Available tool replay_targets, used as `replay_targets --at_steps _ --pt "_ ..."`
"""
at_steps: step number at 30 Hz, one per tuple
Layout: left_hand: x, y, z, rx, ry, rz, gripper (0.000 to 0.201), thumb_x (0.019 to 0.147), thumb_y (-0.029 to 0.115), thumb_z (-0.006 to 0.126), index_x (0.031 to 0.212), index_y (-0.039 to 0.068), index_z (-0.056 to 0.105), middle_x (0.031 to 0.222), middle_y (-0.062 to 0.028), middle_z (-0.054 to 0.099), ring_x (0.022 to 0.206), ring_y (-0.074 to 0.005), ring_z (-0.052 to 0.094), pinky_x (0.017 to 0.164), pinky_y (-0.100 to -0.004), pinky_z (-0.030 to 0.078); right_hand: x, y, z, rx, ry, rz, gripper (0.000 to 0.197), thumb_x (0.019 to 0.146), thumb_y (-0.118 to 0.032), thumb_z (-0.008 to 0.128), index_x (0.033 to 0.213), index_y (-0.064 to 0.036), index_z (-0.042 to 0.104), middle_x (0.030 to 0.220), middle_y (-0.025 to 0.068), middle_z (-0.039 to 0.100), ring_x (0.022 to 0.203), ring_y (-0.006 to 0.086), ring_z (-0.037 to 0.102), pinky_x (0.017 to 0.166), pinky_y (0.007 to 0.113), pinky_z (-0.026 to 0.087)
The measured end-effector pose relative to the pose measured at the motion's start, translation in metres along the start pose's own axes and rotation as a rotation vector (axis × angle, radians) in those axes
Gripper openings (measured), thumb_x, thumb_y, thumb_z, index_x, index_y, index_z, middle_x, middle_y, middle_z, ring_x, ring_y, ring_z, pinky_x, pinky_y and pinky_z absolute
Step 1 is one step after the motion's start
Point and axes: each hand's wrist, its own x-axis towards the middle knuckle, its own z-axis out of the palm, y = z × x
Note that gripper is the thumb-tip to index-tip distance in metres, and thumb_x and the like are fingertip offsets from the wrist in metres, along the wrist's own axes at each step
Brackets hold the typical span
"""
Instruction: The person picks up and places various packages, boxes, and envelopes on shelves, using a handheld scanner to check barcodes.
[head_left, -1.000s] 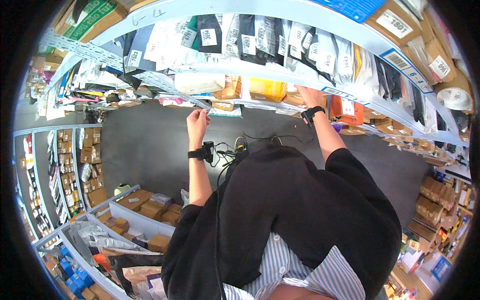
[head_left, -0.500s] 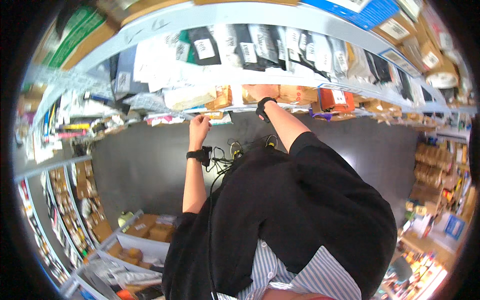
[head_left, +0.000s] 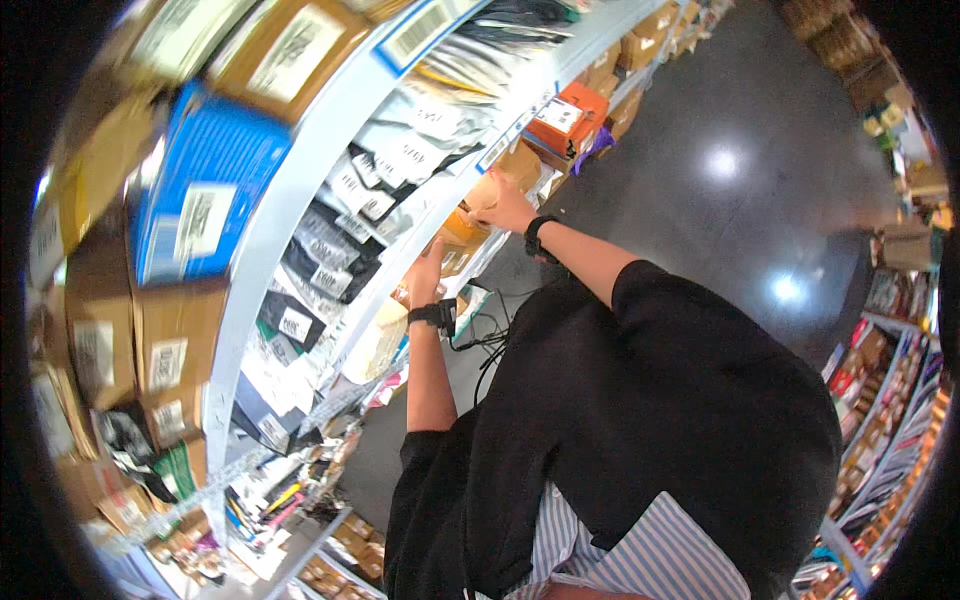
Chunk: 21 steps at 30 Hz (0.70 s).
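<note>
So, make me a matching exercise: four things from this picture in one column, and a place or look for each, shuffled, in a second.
Things:
1. Blue carton
2. Orange package
3. Yellow parcel
4. Shirt collar

Places or looks:
A. Between the left hand and right hand
B. Striped
C. Among brown cartons, left part of the picture
D. Beside a purple item

Pairs: 1-C; 2-D; 3-A; 4-B
</note>
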Motion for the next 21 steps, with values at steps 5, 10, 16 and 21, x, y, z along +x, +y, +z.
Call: replay_targets --at_steps 5,10,16,21 --pt "0.045 0.068 0.003 -0.149 -0.03 0.219 0.037 0.091 0.037 0.053 0.105 0.004 0.066 0.105 -0.0167 0.066 0.097 -0.0369 0.06 0.085 -0.0423 0.046 0.056 0.054 -0.064 0.111 0.055 0.196 0.093 0.064 -0.04 0.078 0.134 0.0059 0.037 0.128 0.0303 0.044 0.122 0.0396 0.042 0.102 0.042 0.037" --pt "0.053 0.105 0.005 0.03 -0.285 -0.069 0.061 0.092 0.052 0.038 0.13 0.005 0.051 0.139 -0.0133 0.046 0.129 -0.0345 0.04 0.107 -0.0426 0.029 0.133 0.084 -0.075 -0.172 0.123 0.013 0.089 0.063 -0.044 0.077 0.126 0.0093 0.043 0.122 0.0265 0.051 0.118 0.0392 0.046 0.098 0.041 0.04" --pt "0.067 0.114 0.02 0.212 -0.488 -0.321 0.099 0.078 0.08 0.029 0.134 0.0 0.046 0.138 -0.0227 0.043 0.133 -0.0374 0.036 0.107 -0.0435 0.027 0.179 0.09 -0.085 -0.485 -0.218 -0.056 0.104 0.054 -0.051 0.078 0.14 -0.0071 0.038 0.144 0.02 0.034 0.13 0.0407 0.028 0.109 0.046 0.019" --pt "0.083 0.126 0.029 0.163 -0.494 -0.205 0.097 0.076 0.08 0.031 0.128 0.001 0.053 0.13 -0.0249 0.051 0.127 -0.0391 0.043 0.105 -0.0441 0.028 0.18 0.102 -0.106 -0.495 -0.177 -0.108 0.108 0.054 -0.058 0.075 0.142 -0.0082 0.036 0.147 0.0195 0.03 0.13 0.0413 0.028 0.109 0.05 0.019"
